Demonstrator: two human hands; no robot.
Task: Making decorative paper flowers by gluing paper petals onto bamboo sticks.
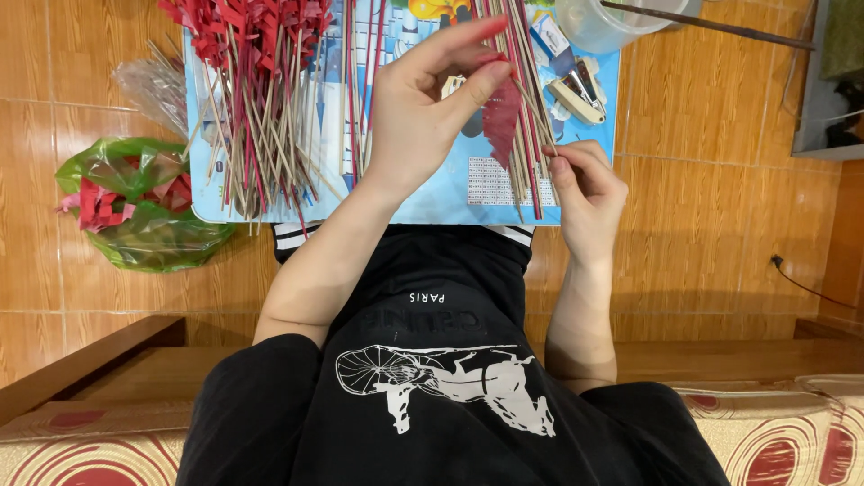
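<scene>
My left hand (423, 99) pinches a piece of red paper (500, 117) between thumb and fingers, pressed against a thin wooden stick (533, 108). My right hand (587, 191) grips the lower end of that stick from the right. Both hands hover over a blue board (468, 193) lying on my lap. A loose bundle of bare and red-tinted sticks (526, 81) lies on the board under my hands. At the board's left lies a heap of finished sticks with red paper tops (256, 90).
A green plastic bag with red paper scraps (139, 202) sits on the tiled floor at left, next to a clear bag (157, 85). A stapler (576, 94) and a clear plastic cup (603, 22) rest at the board's top right. A cable (801, 281) trails at right.
</scene>
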